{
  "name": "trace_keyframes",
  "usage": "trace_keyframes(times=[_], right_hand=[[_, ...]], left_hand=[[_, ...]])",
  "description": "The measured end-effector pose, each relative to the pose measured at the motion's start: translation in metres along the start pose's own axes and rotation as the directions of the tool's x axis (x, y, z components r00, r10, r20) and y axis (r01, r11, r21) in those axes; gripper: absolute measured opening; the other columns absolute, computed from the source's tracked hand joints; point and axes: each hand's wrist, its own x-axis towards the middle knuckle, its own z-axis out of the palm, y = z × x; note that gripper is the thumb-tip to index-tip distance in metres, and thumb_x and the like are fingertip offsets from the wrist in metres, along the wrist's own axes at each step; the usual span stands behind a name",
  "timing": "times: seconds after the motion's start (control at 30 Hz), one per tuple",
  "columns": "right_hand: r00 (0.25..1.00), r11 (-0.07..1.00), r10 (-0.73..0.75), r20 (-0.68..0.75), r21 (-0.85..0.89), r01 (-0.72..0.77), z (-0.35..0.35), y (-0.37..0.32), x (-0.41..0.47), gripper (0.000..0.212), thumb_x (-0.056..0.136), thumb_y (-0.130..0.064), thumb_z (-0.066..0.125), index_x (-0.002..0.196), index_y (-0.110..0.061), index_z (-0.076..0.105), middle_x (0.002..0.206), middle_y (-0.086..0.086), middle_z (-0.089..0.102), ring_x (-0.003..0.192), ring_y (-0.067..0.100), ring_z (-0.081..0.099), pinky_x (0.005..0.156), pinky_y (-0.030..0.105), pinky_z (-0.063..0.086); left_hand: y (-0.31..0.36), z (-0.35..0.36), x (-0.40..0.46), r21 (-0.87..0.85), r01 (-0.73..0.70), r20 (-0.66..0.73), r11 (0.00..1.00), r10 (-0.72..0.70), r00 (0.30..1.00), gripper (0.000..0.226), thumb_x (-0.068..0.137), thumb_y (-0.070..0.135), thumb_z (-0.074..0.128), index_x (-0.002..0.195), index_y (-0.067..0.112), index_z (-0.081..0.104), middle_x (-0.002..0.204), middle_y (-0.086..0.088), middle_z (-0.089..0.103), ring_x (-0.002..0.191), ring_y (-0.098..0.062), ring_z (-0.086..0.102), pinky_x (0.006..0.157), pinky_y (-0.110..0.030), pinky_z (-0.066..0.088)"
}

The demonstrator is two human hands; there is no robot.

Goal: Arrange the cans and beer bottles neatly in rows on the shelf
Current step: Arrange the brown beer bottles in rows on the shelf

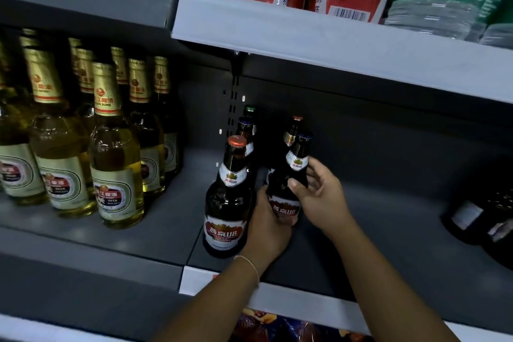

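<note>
Here — dark beer bottle (288, 183) between both hands — left hand (268, 226) low, right hand (319, 191) clasping its shoulder.

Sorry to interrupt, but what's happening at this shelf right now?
A person is lining up dark beer bottles on the grey shelf. Both hands hold one dark bottle: the left hand at its body, the right hand near its neck. It sits beside a red-capped bottle. Pale beer bottles stand left.

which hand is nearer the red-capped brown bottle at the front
Left. The left hand sits right beside the red-capped bottle, gripping the neighbouring dark bottle low down; the right hand holds that bottle's far side.
</note>
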Motion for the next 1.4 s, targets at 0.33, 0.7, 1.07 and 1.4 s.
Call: trace_keyframes(times=[0.33,0.7,1.07,1.4], right_hand=[[1.000,0.998,0.017,0.022,-0.054,-0.016,0.000,0.014,0.008,0.058,0.089,-0.011,0.069,0.142,-0.025,0.047,0.137,0.003,0.055,0.119,0.004,0.059,0.101,0.024,0.049],[0.999,0.997,0.043,-0.002,-0.060,-0.043,0.001,0.014,0.005,0.062,0.090,-0.012,0.068,0.145,-0.023,0.043,0.140,0.000,0.055,0.134,0.013,0.048,0.114,0.042,0.039],[0.995,0.994,0.095,-0.010,-0.053,-0.095,0.001,0.009,-0.002,0.058,0.091,-0.023,0.069,0.143,-0.014,0.046,0.140,0.001,0.056,0.131,0.010,0.051,0.112,0.037,0.042],[0.960,0.990,0.048,-0.276,-0.111,-0.082,-0.085,-0.012,-0.016,0.031,0.101,-0.031,0.051,0.125,-0.016,0.061,0.112,-0.005,0.067,0.109,0.009,0.062,0.102,0.037,0.050]], left_hand=[[-0.010,-0.003,-0.004,0.135,-0.018,-0.007,0.991,0.019,1.000,0.069,0.077,0.003,0.069,0.135,0.021,0.035,0.128,0.006,0.056,0.121,-0.004,0.051,0.108,-0.026,0.040],[-0.007,-0.002,-0.003,0.171,0.009,-0.018,0.985,-0.006,1.000,0.058,0.076,0.003,0.067,0.123,0.024,0.041,0.121,0.003,0.060,0.117,-0.008,0.055,0.104,-0.028,0.043],[0.026,-0.006,-0.034,0.288,0.007,0.089,0.957,-0.034,0.995,0.073,0.081,0.014,0.060,0.143,0.008,0.024,0.142,-0.007,0.041,0.133,-0.019,0.040,0.113,-0.033,0.034],[0.084,0.027,-0.049,0.284,-0.264,0.291,0.922,0.179,0.940,0.062,0.096,0.010,0.045,0.152,0.009,0.017,0.156,-0.005,0.028,0.144,-0.016,0.026,0.115,-0.020,0.019]])
